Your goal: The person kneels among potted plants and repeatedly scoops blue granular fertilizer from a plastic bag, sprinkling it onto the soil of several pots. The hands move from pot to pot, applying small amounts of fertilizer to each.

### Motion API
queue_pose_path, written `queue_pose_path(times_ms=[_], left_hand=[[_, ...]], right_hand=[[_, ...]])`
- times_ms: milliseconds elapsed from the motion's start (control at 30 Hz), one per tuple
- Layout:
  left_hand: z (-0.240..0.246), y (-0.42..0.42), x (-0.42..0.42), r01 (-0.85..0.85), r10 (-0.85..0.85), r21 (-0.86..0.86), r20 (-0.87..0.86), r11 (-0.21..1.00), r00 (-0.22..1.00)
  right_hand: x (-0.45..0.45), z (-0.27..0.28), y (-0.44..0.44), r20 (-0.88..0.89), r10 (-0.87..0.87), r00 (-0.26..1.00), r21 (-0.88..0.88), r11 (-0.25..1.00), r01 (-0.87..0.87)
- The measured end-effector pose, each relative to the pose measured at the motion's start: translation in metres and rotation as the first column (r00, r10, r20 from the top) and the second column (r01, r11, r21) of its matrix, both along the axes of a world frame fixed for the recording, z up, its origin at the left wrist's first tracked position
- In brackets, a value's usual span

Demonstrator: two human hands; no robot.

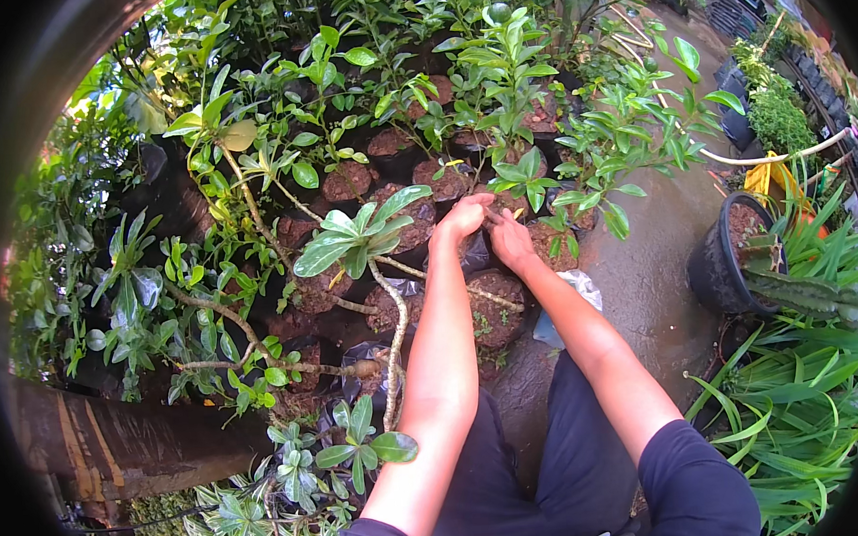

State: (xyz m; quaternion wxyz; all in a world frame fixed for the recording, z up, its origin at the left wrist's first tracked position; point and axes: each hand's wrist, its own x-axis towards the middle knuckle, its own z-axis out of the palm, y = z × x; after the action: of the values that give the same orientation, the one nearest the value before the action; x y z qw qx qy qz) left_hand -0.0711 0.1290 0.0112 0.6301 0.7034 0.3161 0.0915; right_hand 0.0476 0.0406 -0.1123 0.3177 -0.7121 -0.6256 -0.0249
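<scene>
My left hand (464, 220) and my right hand (511, 239) meet above a soil-filled black plastic grow bag (507, 204). The left hand's fingers point to the right, over the fingertips of the right hand. Whether anything is pinched between them is too small to tell. Just beyond my hands rises a leafy green sapling (524, 172). Beneath my forearms sits another bag of reddish-brown soil (496, 321) with small weeds in it. A desert-rose-like plant's leaf rosette (358, 235) stands left of my left wrist, on a bare pale stem (396, 328).
Several bagged saplings with soil tops (348, 180) crowd the far side. A wet concrete path (626, 279) runs along the right, with a pale hose (747, 159) and a black pot (712, 260) holding a cactus (808, 288). Thick brown branches (235, 318) reach in from the left.
</scene>
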Motion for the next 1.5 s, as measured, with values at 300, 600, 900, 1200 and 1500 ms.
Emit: queue_pose_path(times_ms=[300,600,900,1200,1500], left_hand=[[0.014,-0.009,-0.002,-0.034,0.035,0.019,-0.057,0.999,0.998],[0.014,-0.009,-0.002,-0.066,0.065,-0.015,-0.075,0.998,0.995],[0.03,-0.015,-0.008,-0.027,0.02,-0.114,-0.067,0.993,0.998],[0.03,-0.016,-0.007,-0.016,0.006,-0.115,-0.086,0.993,0.996],[0.029,-0.016,-0.007,-0.026,0.016,-0.11,-0.088,0.994,0.996]], right_hand=[[0.008,-0.015,0.006,0.125,-0.004,0.992,-0.009,1.0,0.005],[-0.004,0.022,-0.013,0.085,0.076,0.993,-0.157,0.986,-0.062],[-0.004,0.036,-0.027,0.195,0.089,0.977,-0.17,0.984,-0.056],[0.003,0.038,-0.022,-0.098,0.035,0.995,-0.077,0.996,-0.042],[-0.011,0.049,-0.029,0.032,-0.002,0.999,-0.309,0.951,0.012]])
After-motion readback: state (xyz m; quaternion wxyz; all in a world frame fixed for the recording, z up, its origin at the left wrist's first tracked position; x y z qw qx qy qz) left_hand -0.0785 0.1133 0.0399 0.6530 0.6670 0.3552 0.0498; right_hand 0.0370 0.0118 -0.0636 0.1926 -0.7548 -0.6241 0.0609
